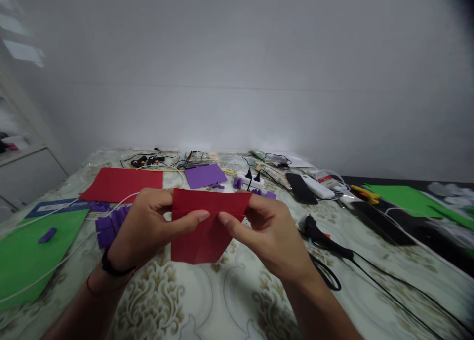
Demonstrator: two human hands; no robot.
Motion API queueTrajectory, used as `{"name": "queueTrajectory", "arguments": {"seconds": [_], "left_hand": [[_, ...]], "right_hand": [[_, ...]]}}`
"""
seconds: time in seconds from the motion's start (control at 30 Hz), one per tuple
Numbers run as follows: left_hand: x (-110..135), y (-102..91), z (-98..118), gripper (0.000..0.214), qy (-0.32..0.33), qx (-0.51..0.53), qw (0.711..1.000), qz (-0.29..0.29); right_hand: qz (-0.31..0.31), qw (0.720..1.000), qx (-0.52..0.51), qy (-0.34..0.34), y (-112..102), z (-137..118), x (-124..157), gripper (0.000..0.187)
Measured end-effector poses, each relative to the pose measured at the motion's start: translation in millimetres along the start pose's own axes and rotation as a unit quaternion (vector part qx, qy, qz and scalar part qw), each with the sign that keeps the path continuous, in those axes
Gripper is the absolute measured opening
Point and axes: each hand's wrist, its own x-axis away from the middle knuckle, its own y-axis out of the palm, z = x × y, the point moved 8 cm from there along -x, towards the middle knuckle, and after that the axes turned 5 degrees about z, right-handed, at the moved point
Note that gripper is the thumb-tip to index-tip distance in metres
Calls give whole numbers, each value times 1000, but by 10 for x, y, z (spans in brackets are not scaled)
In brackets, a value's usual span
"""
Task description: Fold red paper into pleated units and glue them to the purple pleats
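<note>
1. Grasping the red folded sheet (202, 239) by its upper sides, our left hand (151, 226) and right hand (270, 234) hold it above the desk (207, 310), well apart from the far edge.
2. We press both thumbs on its near face with fingers behind, probably to keep the crease flat and steady.
3. Toward the desk's left edge lie the green sheet (25, 253) and pleated purple piece (105, 231), perhaps set aside for elbow room.
4. On the blue label (52, 207) there, we find the printing too small to read.
</note>
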Motion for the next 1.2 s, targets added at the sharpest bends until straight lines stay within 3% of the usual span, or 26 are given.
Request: {"name": "queueTrajectory", "arguments": {"seconds": [0.17,0.3,0.47,0.7,0.77,0.83,0.93,1.0,1.1,1.17,1.2], "left_hand": [[27,107,30,19,19,-28,998,-44],[58,46,83,19,45,-65,997,-11],[87,-85,98,39,57,-104,992,42],[55,-151,131,37,66,-143,986,55],[103,-222,230,25,100,-162,977,96],[247,-222,360,10,182,-161,963,120],[666,146,412,21,348,-140,927,-20],[972,422,256,35,397,-188,892,-105],[1219,579,-29,48,392,-227,882,-127],[1248,548,-204,53,373,-246,886,-123],[1202,487,-316,56,338,-246,901,-118]], "right_hand": [[-2,1000,-12,-7,15,-7,6,8],[-13,1000,-25,-2,2,-12,-17,7],[5,1000,-2,4,-93,41,-56,14],[19,996,73,-46,-198,-82,-70,10],[50,996,59,-54,-341,-106,-91,6],[64,998,8,-23,-473,-24,-99,13],[-46,983,-104,146,-356,375,17,48],[-96,952,-149,249,-212,660,201,55],[-25,957,-148,250,-196,922,347,47],[24,964,-139,225,-221,1017,400,47],[38,966,-134,218,-230,1053,419,47]]}}
